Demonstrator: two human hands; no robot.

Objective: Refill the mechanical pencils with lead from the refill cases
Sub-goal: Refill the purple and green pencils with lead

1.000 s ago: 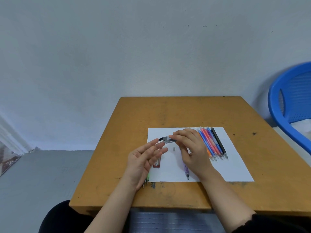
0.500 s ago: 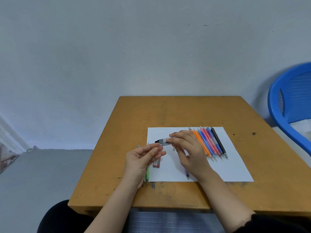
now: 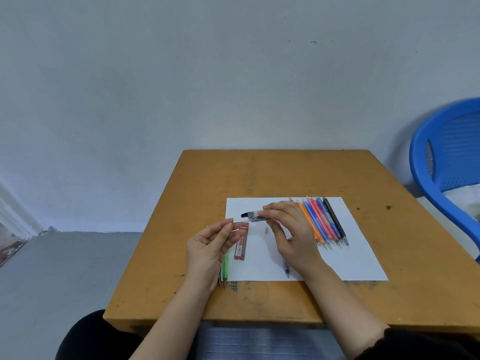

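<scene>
Lead refill case [image 3: 251, 216], clear with a black tip, is held off the paper in the fingertips of the right hand [image 3: 291, 229], lying roughly level with its black end pointing left. The left hand [image 3: 207, 245] is raised just left of it, thumb and forefinger drawn together; whether they pinch anything I cannot tell. A red refill case [image 3: 241, 244] lies flat on the white paper [image 3: 358, 261] below those fingers. A small pale piece [image 3: 265, 229] sits on the paper between the 2 hands. A purple pencil [image 3: 285, 266] lies partly under the right wrist, and 2 green pencils [image 3: 225, 268] lie at the paper's left edge. A row of coloured pencils [image 3: 324, 222] lies further right, side by side. All of it rests on the wooden worktop [image 3: 259, 172], with a blue chair [image 3: 428, 152] at the far right.
</scene>
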